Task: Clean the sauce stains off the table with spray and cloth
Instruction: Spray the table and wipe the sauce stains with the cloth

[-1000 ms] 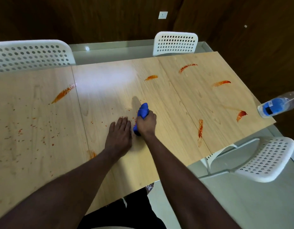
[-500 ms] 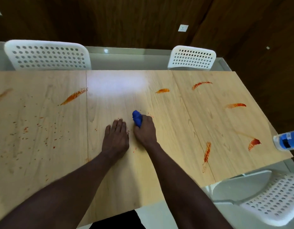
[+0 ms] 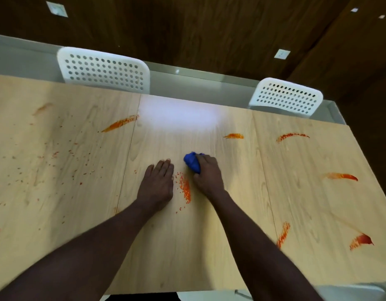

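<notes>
Your right hand (image 3: 207, 174) is curled round the bunched blue cloth (image 3: 192, 162) and presses it to the table (image 3: 187, 246). Your left hand (image 3: 158, 185) lies flat just beside it, palm down, fingers straight and together (a brace, by the look of it). Between the two hands, a little nearer you than the cloth, sits a broken orange sauce smear (image 3: 184, 187) with loose flecks around it. Whether the cloth touches its far end or stops just short, I cannot tell.

The step in hand reads as the wiping pass on this middle patch, and it is not finished. The next move calls for drawing the cloth back toward you over that smear with firm downward pressure, gathering the flecks rather than pushing them outward.

Further out from your right hand, more sauce waits:
- a side streak (image 3: 341, 176) well to its right
- a short far streak (image 3: 233, 136) and a curved far streak (image 3: 291, 135) beyond it
- a near streak (image 3: 283, 234) and a red smear (image 3: 361, 240) back toward you

Left of your left hand lie a long streak (image 3: 120, 123) toward the far edge and a wide scatter of fine specks (image 3: 57, 153). Most of the job lies ahead, I judge. The spray bottle is out of view, so you must find it before wetting the next stain. Past the far edge stand one white chair (image 3: 105, 70) and a second chair (image 3: 285, 96).
</notes>
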